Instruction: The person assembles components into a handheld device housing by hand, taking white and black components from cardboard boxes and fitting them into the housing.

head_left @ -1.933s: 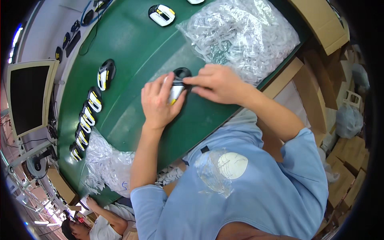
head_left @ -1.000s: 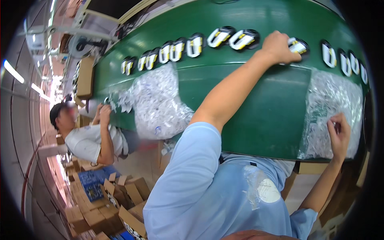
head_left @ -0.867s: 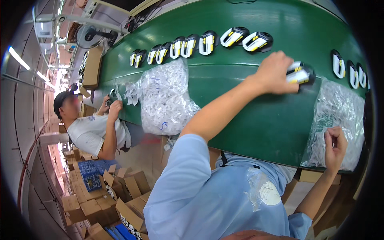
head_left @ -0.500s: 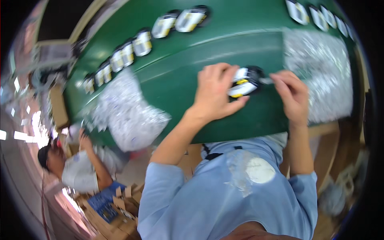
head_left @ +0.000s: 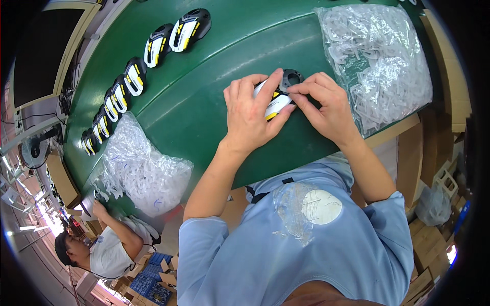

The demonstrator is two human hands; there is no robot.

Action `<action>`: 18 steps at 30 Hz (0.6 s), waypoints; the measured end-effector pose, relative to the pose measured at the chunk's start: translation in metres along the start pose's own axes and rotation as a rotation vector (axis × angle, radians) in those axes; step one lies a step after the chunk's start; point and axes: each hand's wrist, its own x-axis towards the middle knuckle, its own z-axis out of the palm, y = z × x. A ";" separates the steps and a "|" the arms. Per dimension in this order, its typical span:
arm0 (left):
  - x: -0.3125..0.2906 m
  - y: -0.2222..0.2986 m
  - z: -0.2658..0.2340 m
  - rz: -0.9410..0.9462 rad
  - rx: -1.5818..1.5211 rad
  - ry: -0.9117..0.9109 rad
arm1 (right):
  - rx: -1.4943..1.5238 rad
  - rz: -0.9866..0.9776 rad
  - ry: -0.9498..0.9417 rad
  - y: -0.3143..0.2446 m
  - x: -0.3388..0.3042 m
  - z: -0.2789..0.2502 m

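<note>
A rounded plastic shell in black, white and yellow (head_left: 278, 105) lies on the green table in front of me. My left hand (head_left: 251, 108) holds it from the left, the index finger stretched across its top and the thumb against its near side. My right hand (head_left: 322, 104) pinches at the shell's right side, thumb and index finger close together by the black end. Whatever is between those fingertips is hidden. Right of my hands lies a clear bag (head_left: 380, 66) full of small translucent plastic pieces.
Similar shells (head_left: 135, 76) stand in a curved row along the table's far left. Another clear bag of translucent pieces (head_left: 148, 178) lies at the left edge. A co-worker (head_left: 109, 250) sits beyond it. Cardboard boxes (head_left: 444, 76) stand at the right.
My right hand has moved left from beside the bag to the shell, where it had been apart with a small pale piece. The view has shifted, and the shell is largely covered by my fingers.
</note>
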 end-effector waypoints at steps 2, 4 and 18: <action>0.000 -0.001 0.000 0.025 0.091 0.006 | -0.124 -0.071 -0.028 -0.002 0.003 -0.003; 0.000 0.000 -0.002 0.024 0.106 -0.013 | -0.229 -0.120 -0.086 -0.007 0.002 -0.013; 0.001 -0.023 0.000 0.171 0.187 -0.118 | -0.262 -0.094 -0.089 0.027 -0.033 0.023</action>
